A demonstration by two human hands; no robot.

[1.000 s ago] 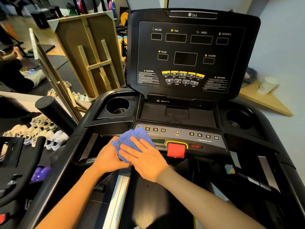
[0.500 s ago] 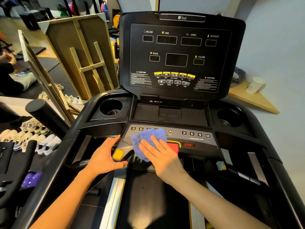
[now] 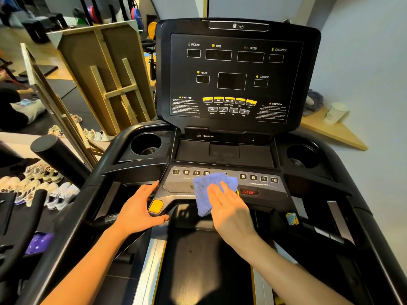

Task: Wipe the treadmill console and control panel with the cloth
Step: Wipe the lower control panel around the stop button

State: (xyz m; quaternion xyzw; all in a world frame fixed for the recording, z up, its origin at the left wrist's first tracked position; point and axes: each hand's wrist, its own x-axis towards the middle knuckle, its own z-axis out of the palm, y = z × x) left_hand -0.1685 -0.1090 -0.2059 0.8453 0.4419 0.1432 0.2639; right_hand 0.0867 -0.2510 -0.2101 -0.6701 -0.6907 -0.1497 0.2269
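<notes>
Cloth [image 3: 211, 190] lies under flat, slightly spread fingers [image 3: 217, 192] of right hand [image 3: 231, 208], pressed on ctrl panel [image 3: 259, 186].

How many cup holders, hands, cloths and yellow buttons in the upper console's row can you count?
Cup holders: 2
Hands: 2
Cloth: 1
Yellow buttons: 5
Total: 10

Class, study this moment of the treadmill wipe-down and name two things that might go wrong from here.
1. The right hand presses the blue cloth flat over the middle of the control panel, beside the lit STOP label; a button hidden underneath might get pressed.
2. The left hand braces right beside the yellow button and may bump it.
</notes>
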